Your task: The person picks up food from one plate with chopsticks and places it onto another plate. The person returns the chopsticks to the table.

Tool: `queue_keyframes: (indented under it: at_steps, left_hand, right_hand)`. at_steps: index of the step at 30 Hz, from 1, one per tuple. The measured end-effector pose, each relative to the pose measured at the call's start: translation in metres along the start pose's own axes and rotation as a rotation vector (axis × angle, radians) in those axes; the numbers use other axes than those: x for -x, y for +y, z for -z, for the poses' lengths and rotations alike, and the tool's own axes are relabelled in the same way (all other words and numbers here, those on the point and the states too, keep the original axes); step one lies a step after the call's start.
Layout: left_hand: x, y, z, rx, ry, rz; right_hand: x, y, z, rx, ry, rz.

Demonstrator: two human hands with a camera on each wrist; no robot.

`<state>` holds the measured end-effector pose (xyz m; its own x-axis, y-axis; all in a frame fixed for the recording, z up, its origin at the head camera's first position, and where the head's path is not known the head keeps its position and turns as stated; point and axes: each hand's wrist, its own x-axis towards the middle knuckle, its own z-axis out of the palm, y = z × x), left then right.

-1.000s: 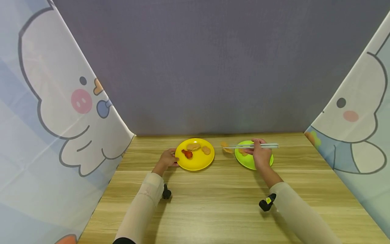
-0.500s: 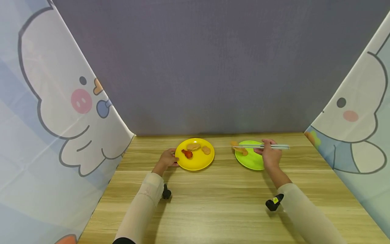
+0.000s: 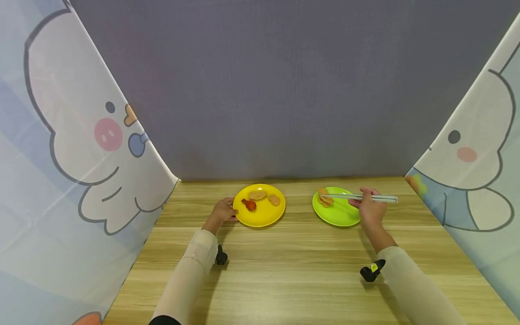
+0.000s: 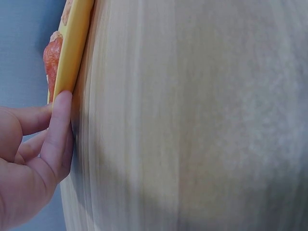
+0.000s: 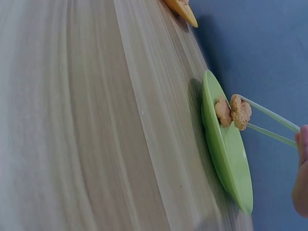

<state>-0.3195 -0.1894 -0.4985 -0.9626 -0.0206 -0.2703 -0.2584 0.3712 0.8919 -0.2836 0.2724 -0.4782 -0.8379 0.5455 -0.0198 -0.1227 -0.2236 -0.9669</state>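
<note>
My left hand (image 3: 222, 211) pinches the left rim of a yellow plate (image 3: 264, 218), thumb and fingers on its edge in the left wrist view. On that plate lie a red-brown toy drumstick (image 3: 250, 205) and two tan pieces, one long (image 3: 257, 195) and one round (image 3: 274, 200). My right hand (image 3: 371, 210) grips a pair of pale chopsticks (image 3: 351, 197). Their tips clasp a crusty fried chicken piece (image 5: 240, 112) over the left side of a green plate (image 3: 343, 217). Right beside it, a smooth nugget (image 5: 223, 113) lies on the green plate.
Both plates stand near the back of a wood-grain table (image 3: 284, 271), with a gap between them. A grey panel (image 3: 292, 90) rises behind the table. Cartoon-printed panels (image 3: 122, 189) flank it on both sides.
My right hand has moved right with the chopsticks, carrying the fried chicken piece from the gap between the plates to over the green plate. My left hand and the yellow plate stay put.
</note>
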Motion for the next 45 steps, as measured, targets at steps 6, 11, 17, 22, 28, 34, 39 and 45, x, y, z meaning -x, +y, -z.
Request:
queue_keyframes:
  at_steps: [6, 11, 17, 22, 28, 34, 39, 45]
  left_hand:
    - [0.000, 0.000, 0.001, 0.007, -0.011, 0.005]
    - [0.000, -0.001, 0.001, 0.010, -0.013, 0.005]
    - [-0.001, -0.001, 0.001, 0.016, -0.014, 0.001]
    - [0.000, -0.001, 0.001, 0.007, -0.019, 0.002]
    - [0.000, -0.001, 0.002, -0.002, -0.024, 0.005]
    - [-0.002, -0.002, 0.002, -0.001, -0.021, 0.006]
    - [-0.002, -0.002, 0.001, 0.001, -0.020, 0.004]
    - [-0.002, -0.002, 0.002, 0.007, -0.021, 0.006]
  right_hand:
    - [-0.006, -0.001, 0.006, 0.007, 0.017, 0.000]
    - [-0.008, -0.004, 0.011, 0.006, 0.034, 0.002]
    - [-0.011, -0.008, 0.015, 0.014, 0.050, 0.030]
    - [-0.014, -0.010, 0.019, 0.027, 0.061, 0.039]
    - [-0.015, -0.009, 0.024, 0.034, 0.073, 0.030]
    - [-0.015, -0.003, 0.028, 0.019, 0.075, 0.036]
    - [-0.017, -0.001, 0.028, -0.022, 0.057, 0.005]
    - [-0.015, -0.006, 0.026, -0.041, 0.056, -0.037]
